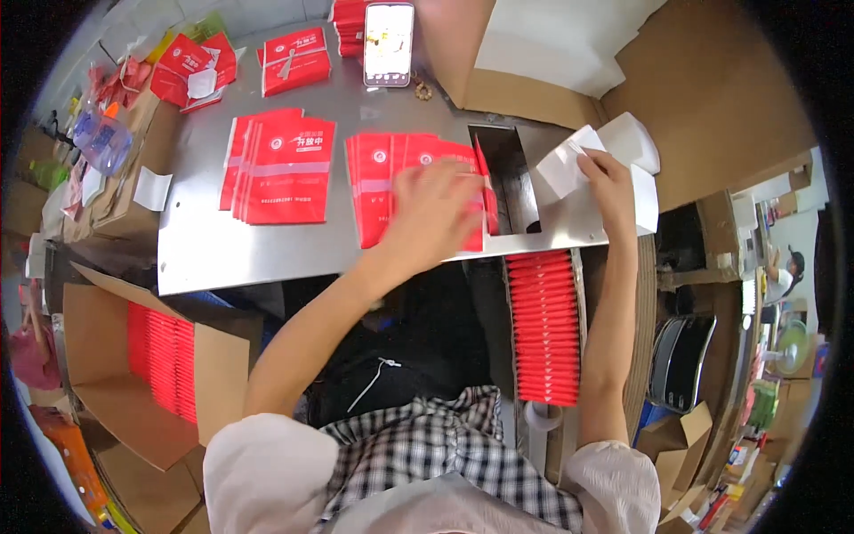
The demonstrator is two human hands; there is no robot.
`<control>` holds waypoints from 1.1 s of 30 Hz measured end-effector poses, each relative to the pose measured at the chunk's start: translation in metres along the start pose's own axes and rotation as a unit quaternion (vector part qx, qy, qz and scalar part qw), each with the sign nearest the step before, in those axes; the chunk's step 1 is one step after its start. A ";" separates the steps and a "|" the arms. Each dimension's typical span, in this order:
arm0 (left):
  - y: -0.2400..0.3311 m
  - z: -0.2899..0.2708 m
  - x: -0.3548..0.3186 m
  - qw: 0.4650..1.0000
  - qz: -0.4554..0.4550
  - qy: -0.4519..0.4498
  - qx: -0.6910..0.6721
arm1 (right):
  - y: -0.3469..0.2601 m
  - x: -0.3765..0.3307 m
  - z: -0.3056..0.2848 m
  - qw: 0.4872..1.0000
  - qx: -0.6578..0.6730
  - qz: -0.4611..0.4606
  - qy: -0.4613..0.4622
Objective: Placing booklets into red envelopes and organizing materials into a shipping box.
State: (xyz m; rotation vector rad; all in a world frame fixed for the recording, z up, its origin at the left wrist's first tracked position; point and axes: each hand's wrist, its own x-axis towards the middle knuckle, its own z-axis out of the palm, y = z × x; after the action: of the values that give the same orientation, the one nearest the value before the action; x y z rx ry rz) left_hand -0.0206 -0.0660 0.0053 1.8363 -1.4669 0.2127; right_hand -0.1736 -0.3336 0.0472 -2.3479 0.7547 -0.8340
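My left hand [431, 214] is blurred by motion over a fanned row of red printed packets [378, 191] on the metal table. Its fingers smear together, so whether they grip a packet is unclear. At the right, my right hand [612, 191] pinches a thin white sheet [562, 169] between thumb and fingers, next to more folded white sheets [645, 196]. Between the hands is a rectangular slot [516, 182] in the tabletop, with a red packet [486, 182] standing at its left edge. Another overlapping pile of red packets [285, 169] lies farther left.
A lit phone [389, 44] stands at the back beside stacked red packets. A tied red bundle [294, 62] lies nearby. Below the table, a long row of red packets [543, 329] and an open carton [222, 374] holding more flank my lap. Tall cardboard [712, 107] walls the right.
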 end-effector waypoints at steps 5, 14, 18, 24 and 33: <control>-0.035 -0.034 -0.024 0.974 0.015 -0.077 0.211 | -0.064 -0.010 0.051 0.908 -0.249 -0.278 0.192; -0.045 -0.030 -0.015 0.987 -0.015 -0.040 0.154 | -0.027 -0.015 0.028 0.876 -0.298 -0.215 0.313; -0.042 -0.028 -0.019 0.988 -0.012 -0.060 0.145 | -0.017 -0.022 0.037 0.934 -0.279 -0.207 0.080; -0.029 -0.024 -0.019 0.990 -0.026 -0.064 0.126 | -0.012 -0.002 0.009 0.998 -0.061 -0.016 -0.002; -0.039 -0.032 0.009 0.977 -0.058 -0.154 0.137 | -0.068 -0.076 0.105 0.946 -0.044 -0.311 -0.078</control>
State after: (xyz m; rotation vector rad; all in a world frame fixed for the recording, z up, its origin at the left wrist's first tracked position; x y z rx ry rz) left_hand 0.0269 -0.0505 0.0153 2.2520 -1.5922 0.0772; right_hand -0.1289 -0.2065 -0.0097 -2.7319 -0.0381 -0.8524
